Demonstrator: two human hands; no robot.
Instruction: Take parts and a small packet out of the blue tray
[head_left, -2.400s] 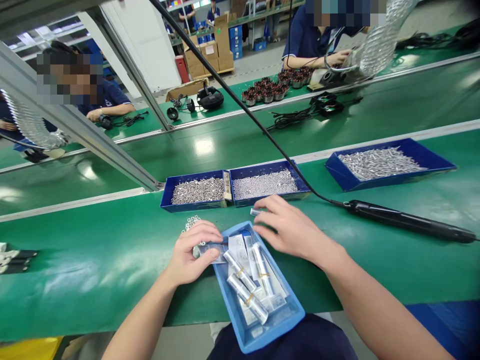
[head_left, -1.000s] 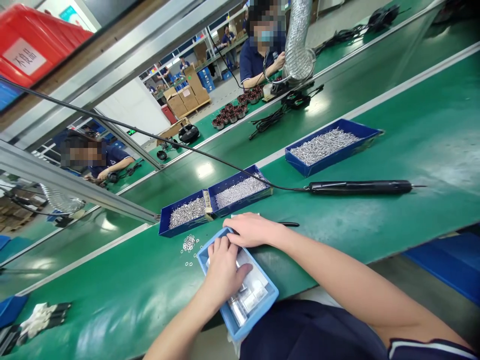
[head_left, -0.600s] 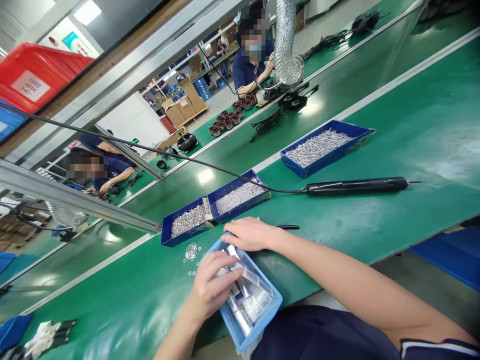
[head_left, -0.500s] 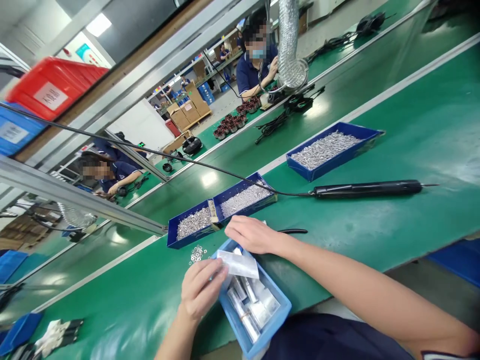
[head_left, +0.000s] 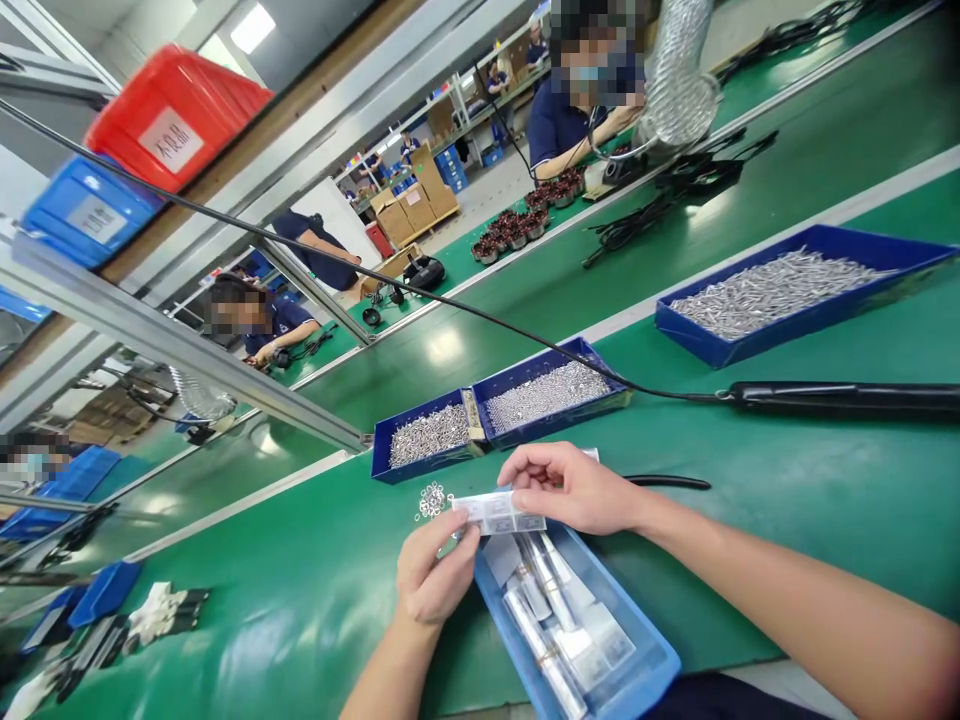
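Observation:
A white printed label strip (head_left: 499,512) stretches between my hands above the far end of a light blue plastic box (head_left: 637,625). My left hand (head_left: 436,565) pinches its left end between thumb and fingers. At the right end, my right hand (head_left: 566,487) has its thumb on the strip and its fingers curled behind. Inside the box lie several rolled, banded label sheets (head_left: 541,645) and flat pale printed pieces (head_left: 596,640). Just beyond my left hand is a small pile of metal washers (head_left: 433,499) on the green table.
Dark blue trays of small metal parts (head_left: 427,437) (head_left: 551,392) and pins (head_left: 780,290) line the far side. A black electric screwdriver (head_left: 840,397) lies to the right, its cord crossing the view. Gloves (head_left: 161,612) lie at left. Co-workers sit opposite, beyond a metal frame (head_left: 300,405).
My right hand has moved from the far edge of the box onto the strip's right end; earlier only my left hand held the strip. The view has shifted, so things sit differently in it.

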